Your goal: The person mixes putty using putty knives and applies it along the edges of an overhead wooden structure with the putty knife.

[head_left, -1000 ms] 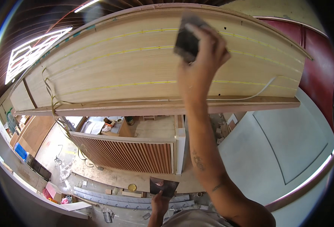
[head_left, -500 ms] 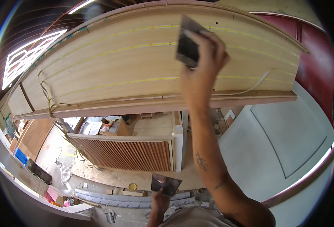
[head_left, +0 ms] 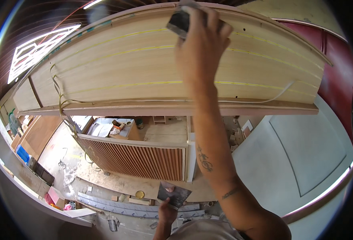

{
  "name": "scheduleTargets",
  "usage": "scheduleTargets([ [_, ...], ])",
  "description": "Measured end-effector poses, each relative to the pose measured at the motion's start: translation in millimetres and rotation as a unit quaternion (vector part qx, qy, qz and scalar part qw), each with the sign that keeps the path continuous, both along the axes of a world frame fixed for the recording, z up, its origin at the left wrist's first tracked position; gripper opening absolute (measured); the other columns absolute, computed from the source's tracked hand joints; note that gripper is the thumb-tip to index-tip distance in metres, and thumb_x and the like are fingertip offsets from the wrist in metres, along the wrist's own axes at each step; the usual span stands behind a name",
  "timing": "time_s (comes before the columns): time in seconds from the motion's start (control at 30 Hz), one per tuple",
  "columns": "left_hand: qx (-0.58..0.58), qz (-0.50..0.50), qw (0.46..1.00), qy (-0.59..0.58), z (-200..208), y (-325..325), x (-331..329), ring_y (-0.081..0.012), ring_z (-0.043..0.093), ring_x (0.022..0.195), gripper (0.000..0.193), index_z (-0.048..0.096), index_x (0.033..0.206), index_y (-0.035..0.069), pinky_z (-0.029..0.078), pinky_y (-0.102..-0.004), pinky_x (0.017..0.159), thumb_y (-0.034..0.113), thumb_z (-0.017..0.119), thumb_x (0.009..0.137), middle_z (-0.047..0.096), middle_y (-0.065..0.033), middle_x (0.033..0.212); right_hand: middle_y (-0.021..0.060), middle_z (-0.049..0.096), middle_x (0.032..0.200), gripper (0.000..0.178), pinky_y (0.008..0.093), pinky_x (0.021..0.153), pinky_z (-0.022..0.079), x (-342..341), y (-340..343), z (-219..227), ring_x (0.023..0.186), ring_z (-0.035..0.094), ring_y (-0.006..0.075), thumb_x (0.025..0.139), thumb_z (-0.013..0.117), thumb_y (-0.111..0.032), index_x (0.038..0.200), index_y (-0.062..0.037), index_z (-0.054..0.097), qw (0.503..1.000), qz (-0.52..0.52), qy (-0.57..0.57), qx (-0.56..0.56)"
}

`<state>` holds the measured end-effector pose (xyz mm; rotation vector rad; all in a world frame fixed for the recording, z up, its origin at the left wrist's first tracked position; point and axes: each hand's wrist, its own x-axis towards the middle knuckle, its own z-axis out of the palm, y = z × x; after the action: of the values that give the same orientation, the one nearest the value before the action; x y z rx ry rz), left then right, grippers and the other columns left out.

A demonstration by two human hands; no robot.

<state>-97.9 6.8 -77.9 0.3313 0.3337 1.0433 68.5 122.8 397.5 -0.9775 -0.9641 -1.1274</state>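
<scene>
My right hand is raised high, its fingers closed on a dark flat scraper near the upper edge of a long pale wooden panel. Whether the blade touches the wood I cannot tell. Thin yellow lines run lengthwise along the panel. Low in front of me, my left hand grips a second dark flat scraper plate. A small pinkish dab shows on that plate's upper part.
Loose pale strips hang from the panel's left side. Below stands a slatted wooden counter. Long wrapped lengths and a round yellow tin lie on the floor. A large pale grey panel leans at right.
My right hand has moved up and slightly left with its scraper, to the panel's top edge. The left hand still holds its plate low down. The view has shifted a little.
</scene>
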Motion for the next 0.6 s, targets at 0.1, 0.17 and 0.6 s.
scheduleTargets([
  [0.1, 0.056, 0.019, 0.998, -0.004, 39.6, 9.0, -5.6, -0.0345, 0.058, 0.116, 0.056, 0.041, 0.139, 0.006, 0.055, -0.0538, 0.082, 0.025, 0.056, 0.088, 0.056, -0.014, 0.13, 0.0092, 0.052, 0.121, 0.044, 0.0475, 0.082, 0.041, -24.7, 9.3, 0.7, 0.108, 0.045, 0.0349, 0.075, 0.063, 0.001, 0.118, -0.0094, 0.061, 1.0, 0.011, -0.006, -0.003],
  [0.17, 0.098, 0.05, 0.994, -0.001, 89.3, 20.2, -3.2, -0.0314, 0.061, 0.109, 0.055, 0.043, 0.135, 0.007, 0.059, -0.0488, 0.071, 0.032, 0.058, 0.089, 0.059, -0.0124, 0.122, 0.0107, 0.052, 0.118, 0.046, 0.0479, 0.081, 0.042, -29.3, 12.7, 0.3, 0.106, 0.045, 0.0358, 0.073, 0.065, 0.003, 0.117, -0.0088, 0.061, 0.997, 0.012, -0.046, -0.061],
  [0.6, 0.053, 0.192, 0.978, -0.066, 291.7, 8.2, 26.1, -0.007, 0.058, 0.069, 0.027, 0.052, 0.118, 0.008, 0.05, -0.0203, 0.05, 0.028, 0.043, 0.102, 0.058, -0.0026, 0.089, 0.0153, 0.044, 0.132, 0.048, 0.0511, 0.104, 0.033, 13.8, -89.7, -163.1, 0.128, 0.04, 0.0327, 0.082, 0.07, -0.017, 0.127, -0.0147, 0.052, 0.672, 0.599, -0.236, -0.366],
])
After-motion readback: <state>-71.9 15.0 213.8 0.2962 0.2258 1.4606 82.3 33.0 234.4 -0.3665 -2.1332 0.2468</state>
